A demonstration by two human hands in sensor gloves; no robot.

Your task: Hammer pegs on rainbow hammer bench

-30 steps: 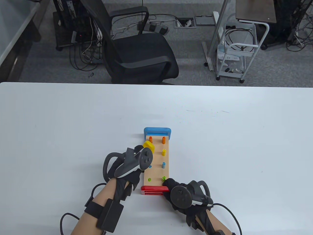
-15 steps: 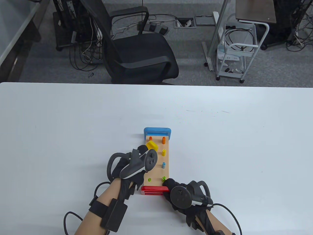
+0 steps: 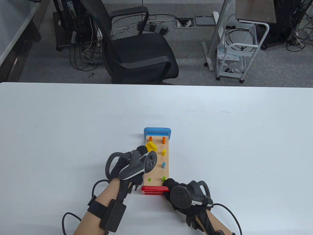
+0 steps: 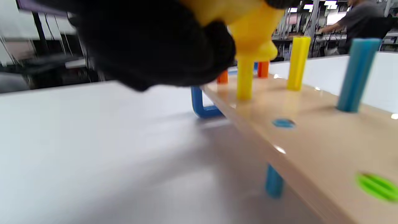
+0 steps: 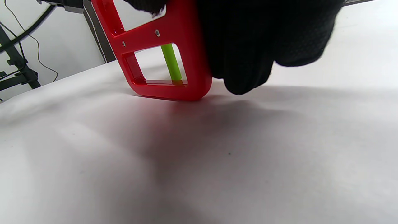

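A: Around? Bench where?
B: Bench [image 3: 157, 161] mid-table, near edge; office chair [image 3: 137, 49] and cart [image 3: 236, 56] beyond.
A: Hands?
B: Left hand [image 3: 130, 166] grips yellow hammer [image 3: 151, 146], tracker hides fingers; right hand [image 3: 182, 195] clamps red end [image 3: 154, 189].

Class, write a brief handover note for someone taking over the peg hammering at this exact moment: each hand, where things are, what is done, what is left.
Left hand grips the yellow hammer, its head on the left yellow peg, which stands high.
Right hand grips the bench's red end, steadying the bench on the table.
Done: left blue peg and left green peg are flush.
Left: the left yellow peg, the orange pegs, right yellow peg and right blue peg; right green peg stands slightly proud.
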